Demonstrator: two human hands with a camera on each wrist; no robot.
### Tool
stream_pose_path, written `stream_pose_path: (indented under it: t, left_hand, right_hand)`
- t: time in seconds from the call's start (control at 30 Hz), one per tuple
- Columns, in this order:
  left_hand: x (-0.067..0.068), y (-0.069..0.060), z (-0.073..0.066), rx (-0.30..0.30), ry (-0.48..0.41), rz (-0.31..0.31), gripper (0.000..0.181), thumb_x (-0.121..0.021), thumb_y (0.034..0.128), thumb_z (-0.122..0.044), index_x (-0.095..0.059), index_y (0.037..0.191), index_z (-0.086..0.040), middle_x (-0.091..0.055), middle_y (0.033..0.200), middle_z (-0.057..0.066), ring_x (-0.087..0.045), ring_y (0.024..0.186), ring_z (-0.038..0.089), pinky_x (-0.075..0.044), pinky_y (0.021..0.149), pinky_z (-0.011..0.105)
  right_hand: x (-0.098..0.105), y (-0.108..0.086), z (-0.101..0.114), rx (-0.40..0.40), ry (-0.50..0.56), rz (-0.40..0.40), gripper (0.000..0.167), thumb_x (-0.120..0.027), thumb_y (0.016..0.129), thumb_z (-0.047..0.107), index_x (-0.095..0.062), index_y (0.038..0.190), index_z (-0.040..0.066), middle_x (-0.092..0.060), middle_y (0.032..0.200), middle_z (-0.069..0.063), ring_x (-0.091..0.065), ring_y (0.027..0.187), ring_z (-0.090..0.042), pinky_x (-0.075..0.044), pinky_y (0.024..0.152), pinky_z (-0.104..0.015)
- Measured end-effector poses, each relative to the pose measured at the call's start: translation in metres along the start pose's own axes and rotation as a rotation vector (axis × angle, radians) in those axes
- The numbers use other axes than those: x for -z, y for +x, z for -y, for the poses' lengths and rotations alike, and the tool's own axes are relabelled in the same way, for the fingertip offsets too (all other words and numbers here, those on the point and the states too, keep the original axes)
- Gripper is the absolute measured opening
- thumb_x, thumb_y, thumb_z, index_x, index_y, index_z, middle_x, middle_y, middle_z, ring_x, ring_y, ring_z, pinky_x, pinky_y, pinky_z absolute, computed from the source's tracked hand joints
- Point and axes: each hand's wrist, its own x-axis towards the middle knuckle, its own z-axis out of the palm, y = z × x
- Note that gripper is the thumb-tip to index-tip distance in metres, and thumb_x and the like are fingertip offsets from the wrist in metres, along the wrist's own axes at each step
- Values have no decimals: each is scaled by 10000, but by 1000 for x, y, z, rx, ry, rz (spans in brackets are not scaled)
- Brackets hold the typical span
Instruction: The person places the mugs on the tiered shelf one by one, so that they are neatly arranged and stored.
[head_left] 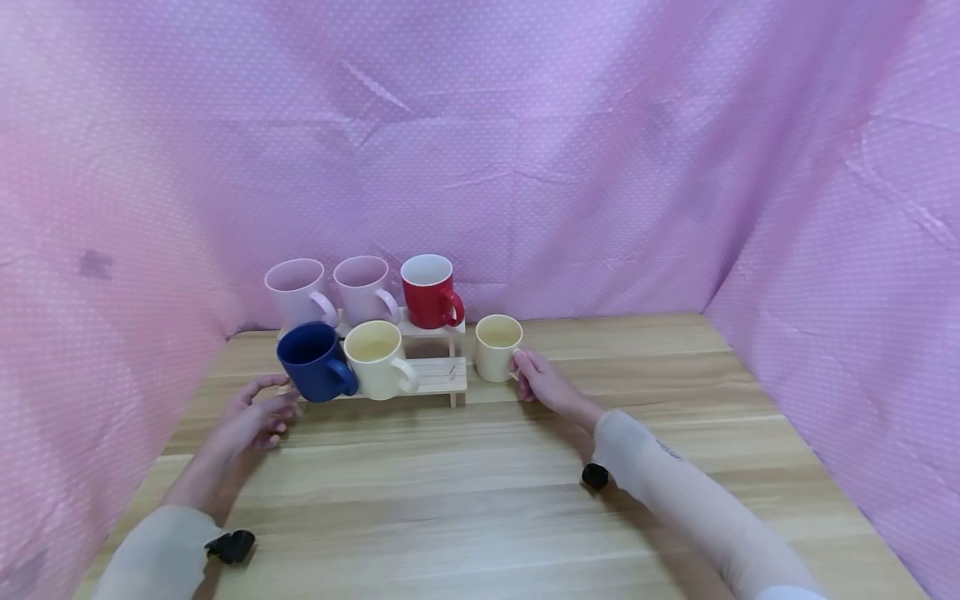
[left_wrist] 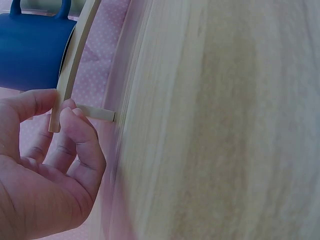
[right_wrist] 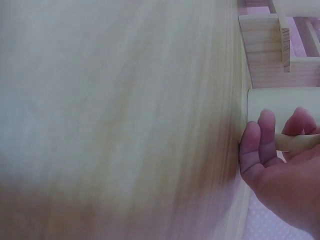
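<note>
A two-tier wooden rack (head_left: 442, 377) stands at the back left of the table. My left hand (head_left: 258, 419) pinches the left end of its lower shelf (left_wrist: 69, 75), thumb above and fingers beneath. Beside that grip a blue mug (head_left: 311, 371) sits on the shelf, with a pale yellow mug (head_left: 375, 371) to its right. My right hand (head_left: 546, 383) holds the handle (right_wrist: 295, 142) of another pale yellow mug (head_left: 495, 360), which is upright just right of the rack. In the right wrist view this mug's base is at the table surface.
On the upper tier stand two pale pink mugs (head_left: 292, 293) and a red mug (head_left: 427, 302) with a white inside. Pink dotted cloth (head_left: 517, 150) hangs behind and along both sides of the wooden table (head_left: 420, 500).
</note>
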Motion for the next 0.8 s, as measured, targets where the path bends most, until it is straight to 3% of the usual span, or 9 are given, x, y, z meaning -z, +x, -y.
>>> stream_pose_path:
  t: [0.2,0.33,0.57,0.8]
  left_hand:
    - [-4,2,0,5,-17,-2,354,-706,979,-332,-474,1244,-290,-686,802,-58,-576,609,77,-519,489,222]
    - [-2,0,-1,9,-20,-4,349,-709,976,-337,-478,1236,-310,-681,807,-59,-577,615,76,-519,488,215]
    - [-1,0,-2,21,-15,-11,356,-719,968,-348,-483,1232,-312,-674,803,-69,-583,628,76,-529,502,216]
    - [-1,0,0,18,-19,-14,365,-726,961,-353,-488,1233,-305,-673,794,-74,-587,624,71,-531,498,216]
  right_hand:
    - [4,-1,-2,9,7,3,424,-314,1136,310,-505,1067,-62,-468,707,-79,-463,609,-179,-429,553,-263]
    - [4,0,-1,0,6,17,452,-321,1133,335,-479,977,-59,-483,713,-75,-473,618,-178,-442,566,-260]
    - [2,-1,3,-30,104,36,442,-352,1128,324,-428,826,10,-434,714,-48,-441,650,-192,-438,605,-277]
    - [0,-12,4,-26,111,14,433,-381,1119,355,-455,803,67,-467,699,-32,-511,692,-202,-582,768,-389]
